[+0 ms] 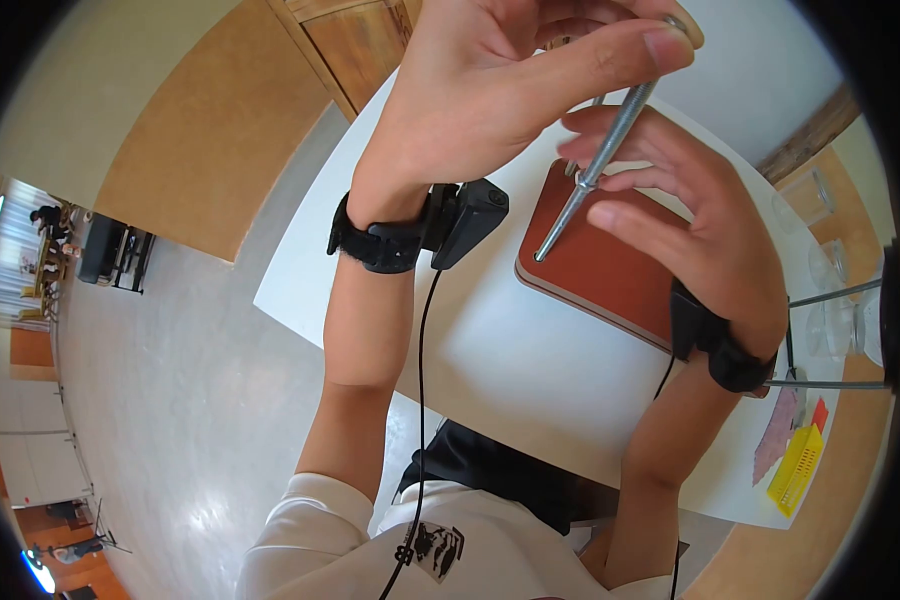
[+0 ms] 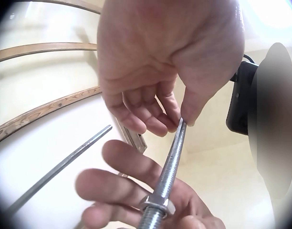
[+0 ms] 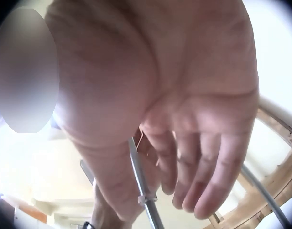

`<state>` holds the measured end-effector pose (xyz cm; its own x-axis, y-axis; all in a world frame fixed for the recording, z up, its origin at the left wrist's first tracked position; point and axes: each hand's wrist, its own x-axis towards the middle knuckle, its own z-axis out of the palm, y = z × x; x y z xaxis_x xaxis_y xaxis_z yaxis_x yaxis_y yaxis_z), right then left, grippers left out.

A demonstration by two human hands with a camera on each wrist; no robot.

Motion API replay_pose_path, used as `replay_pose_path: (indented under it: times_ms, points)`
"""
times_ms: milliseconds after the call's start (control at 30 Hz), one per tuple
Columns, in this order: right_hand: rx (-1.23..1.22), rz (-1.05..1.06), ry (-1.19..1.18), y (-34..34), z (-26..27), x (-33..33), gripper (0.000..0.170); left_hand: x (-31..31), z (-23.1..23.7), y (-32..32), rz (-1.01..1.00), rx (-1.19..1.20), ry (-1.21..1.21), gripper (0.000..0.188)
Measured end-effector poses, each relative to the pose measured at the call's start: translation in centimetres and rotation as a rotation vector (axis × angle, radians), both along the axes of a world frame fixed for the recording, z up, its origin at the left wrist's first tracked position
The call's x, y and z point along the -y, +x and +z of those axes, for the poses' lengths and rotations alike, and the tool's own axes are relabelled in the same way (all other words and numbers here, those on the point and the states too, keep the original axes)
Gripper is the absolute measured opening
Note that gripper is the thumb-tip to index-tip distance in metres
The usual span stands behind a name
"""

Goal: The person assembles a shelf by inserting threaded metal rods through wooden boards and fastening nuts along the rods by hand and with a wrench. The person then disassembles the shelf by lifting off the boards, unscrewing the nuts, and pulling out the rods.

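Note:
At the top of the head view my left hand [image 1: 530,80] pinches the upper end of a threaded metal rod [image 1: 620,130] between thumb and fingers. The rod slants down to a corner of a reddish-brown board [image 1: 610,265], its lower end at a hole there. A nut [image 1: 587,182] sits partway along the rod, also seen close up in the left wrist view as a hex nut [image 2: 157,204]. Around the nut, my right hand [image 1: 710,210] has its fingers spread and loosely bent, with thumb and fingertips apart. A second rod [image 2: 60,167] stands beyond the hands.
The board lies on a white table [image 1: 490,350]. At the right are a yellow basket [image 1: 798,470], a pinkish cloth [image 1: 778,435] and clear jars [image 1: 805,195]. A cable [image 1: 422,400] hangs from the left wrist camera. A wooden door [image 1: 355,50] stands behind the table.

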<state>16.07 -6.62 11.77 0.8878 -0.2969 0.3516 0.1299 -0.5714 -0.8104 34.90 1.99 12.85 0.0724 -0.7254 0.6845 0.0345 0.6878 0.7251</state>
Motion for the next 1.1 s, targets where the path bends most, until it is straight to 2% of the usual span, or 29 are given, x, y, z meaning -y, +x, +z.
replay_pose_path:
  times_ms: [33, 67, 133, 167, 233, 267, 300, 333, 367, 400, 433, 467, 500, 533, 567, 600, 667, 733, 767, 867, 933, 967, 1000, 1033, 1067, 1100]
  points:
    - [0.02, 0.045, 0.129, -0.1, 0.1, 0.1, 0.042, 0.0, 0.1, 0.0, 0.06, 0.055, -0.023, 0.02]
    - [0.019, 0.045, 0.129, -0.1, 0.2, 0.2, 0.042, 0.1, 0.3, 0.0, 0.119, 0.109, -0.046, 0.02]
    - [-0.032, 0.015, -0.017, 0.1, 0.3, 0.4, 0.04, 0.1, 0.4, -0.5, 0.07, 0.052, -0.056, 0.02]
    - [-0.032, 0.014, -0.017, 0.2, 0.6, 0.2, 0.04, 0.1, 0.4, -0.7, 0.023, -0.004, -0.066, 0.02]
    - [-0.231, -0.097, -0.131, 0.7, 1.4, -0.5, 0.039, 0.5, -0.1, -0.1, 0.011, 0.024, -0.092, 0.02]
    - [-0.232, -0.099, -0.13, 0.8, 1.1, -0.6, 0.039, 0.6, -0.2, 0.2, 0.0, 0.051, -0.117, 0.02]
    - [-0.081, -0.058, -0.116, 0.9, 0.4, -0.7, 0.037, 0.4, 0.0, 0.3, -0.002, 0.05, -0.118, 0.02]
    - [0.07, -0.015, -0.101, 1.0, 0.0, -0.8, 0.036, 0.0, 0.4, 0.4, -0.086, 0.058, -0.101, 0.02]
    - [0.069, -0.013, -0.1, 0.9, 0.0, -0.7, 0.036, -0.2, 0.6, 0.4, -0.169, 0.066, -0.083, 0.02]
    - [0.053, 0.013, 0.012, 0.7, 0.1, -0.6, 0.035, -0.3, 0.5, 0.2, -0.166, 0.065, -0.082, 0.02]
    - [0.036, 0.038, 0.123, 0.6, 0.2, -0.5, 0.035, -0.2, 0.4, -0.1, -0.053, 0.056, -0.056, 0.021]
    - [0.036, 0.038, 0.122, 0.6, 0.5, -0.6, 0.035, 0.0, 0.3, -0.4, 0.059, 0.049, -0.031, 0.021]
    - [-0.071, -0.037, 0.069, 0.8, 0.7, -0.8, 0.037, 1.2, -0.7, 0.5, 0.057, 0.049, -0.031, 0.021]
    - [-0.178, -0.112, 0.016, 0.9, 1.0, -1.0, 0.038, 3.1, -2.6, 2.4, 0.182, 0.24, -0.108, 0.021]
    - [-0.177, -0.115, 0.015, 1.1, 1.3, -1.4, 0.038, 4.2, -3.6, 3.3, 0.307, 0.432, -0.187, 0.022]
    - [-0.253, -0.159, -0.011, 1.3, 1.6, -1.8, 0.038, 3.3, -2.8, 2.5, 0.304, 0.431, -0.187, 0.022]
    - [-0.332, -0.203, -0.04, 1.1, 1.3, -1.6, 0.038, 0.7, -0.4, 0.2, -0.067, 0.013, -0.154, 0.022]
    - [0.021, 0.021, -0.011, 0.7, 0.2, -0.8, 0.034, 0.8, -0.4, 0.2, -0.065, -0.009, -0.098, 0.022]
    - [0.02, 0.025, -0.011, 0.6, 0.0, -0.5, 0.034, 0.7, -0.4, 0.2, -0.068, -0.028, -0.039, 0.022]
    - [-0.028, -0.01, 0.096, 0.7, 1.0, -0.8, 0.034, 1.1, -0.7, 0.6, -0.092, -0.014, -0.079, 0.021]
    - [-0.393, -0.226, -0.025, 1.2, 2.4, -1.8, 0.039, 1.4, -0.8, 0.7, -0.066, 0.019, -0.112, 0.021]
    - [-0.394, -0.229, -0.025, 1.0, 1.9, -1.7, 0.039, 1.5, -0.8, 0.7, -0.036, 0.052, -0.147, 0.021]
    - [-0.212, -0.136, -0.035, 0.9, 1.0, -1.4, 0.038, 1.3, -0.6, 0.8, -0.038, 0.052, -0.147, 0.021]
    - [-0.03, -0.041, -0.047, 0.7, 0.5, -1.1, 0.036, 1.0, -0.1, 1.0, -0.121, 0.035, -0.105, 0.022]
    - [-0.03, -0.037, -0.047, 0.4, 0.6, -0.8, 0.036, 0.7, 0.1, 1.2, -0.201, 0.019, -0.061, 0.022]
    - [-0.008, 0.014, -0.033, 0.0, 0.8, -0.6, 0.035, 0.6, 0.0, 1.0, -0.196, 0.018, -0.06, 0.022]
